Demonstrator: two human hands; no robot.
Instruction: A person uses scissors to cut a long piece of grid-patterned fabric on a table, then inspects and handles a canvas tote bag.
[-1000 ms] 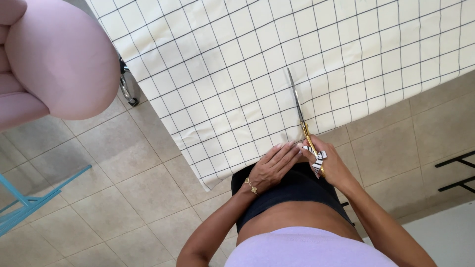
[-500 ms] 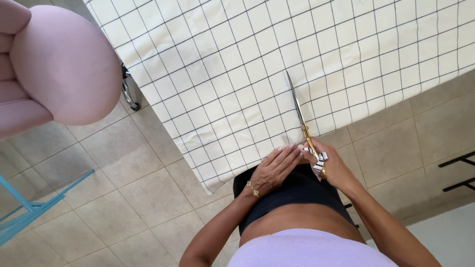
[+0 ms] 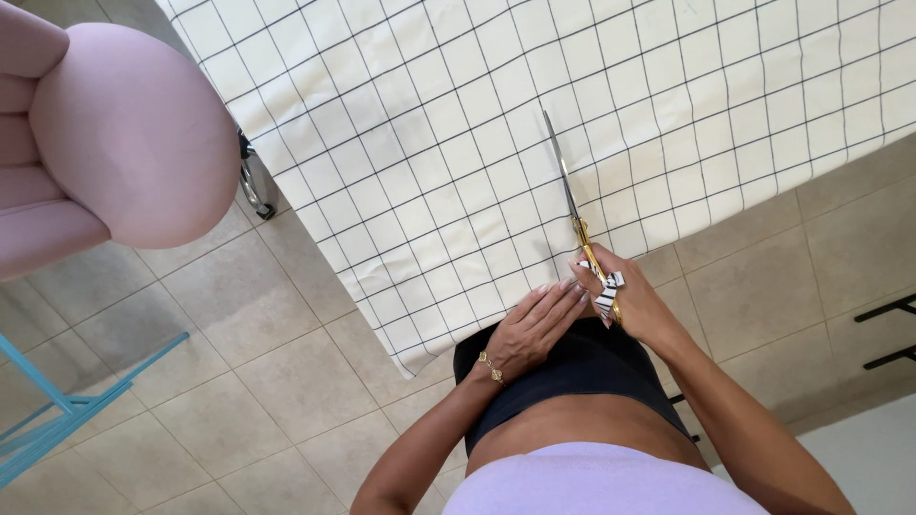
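Hands worked at the near edge of a cream fabric (image 3: 458,143) with a dark grid, spread over the surface. Left hand (image 3: 534,329) lay flat and open on the cloth's edge, fingers together, a gold bracelet (image 3: 490,367) at the wrist. Right hand (image 3: 630,300) gripped gold-handled scissors (image 3: 570,200), their blades pointing away across the fabric, just beside the left fingertips. Farther left, a pink padded chair (image 3: 124,143) stood on the beige tiled floor (image 3: 219,381).
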